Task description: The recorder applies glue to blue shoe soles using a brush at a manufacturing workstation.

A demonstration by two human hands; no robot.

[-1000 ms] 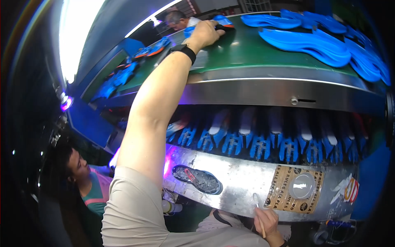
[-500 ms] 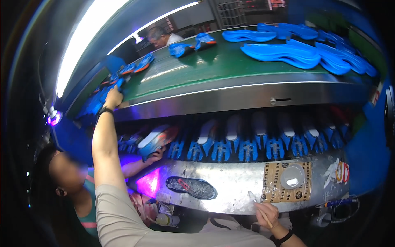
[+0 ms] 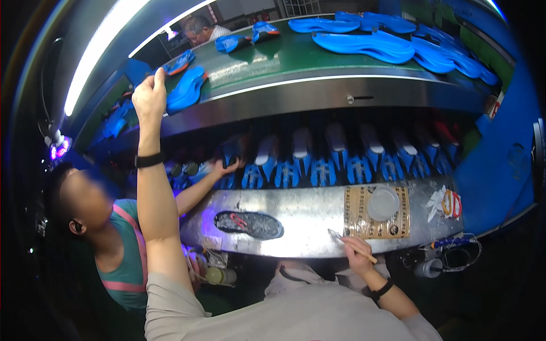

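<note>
Head camera: upper left, the left hand [image 3: 149,98] is showing just beside a blue sole [image 3: 187,91]; whether its grip is holding it, I cannot tell. Near centre, a dark sole [image 3: 253,225] is lying on the metal worktop [image 3: 307,209]. Lower right, the right hand [image 3: 358,262] is grasping a wooden-handled brush [image 3: 360,250].

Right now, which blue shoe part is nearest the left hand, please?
The curved blue shoe part immediately right of the left hand; the nearest orange-edged one lies farther back, blue soles far right.

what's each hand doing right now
Left hand: beside a blue shoe part, grip can't be told.
Right hand: closed, holding a wooden-handled brush.
</note>
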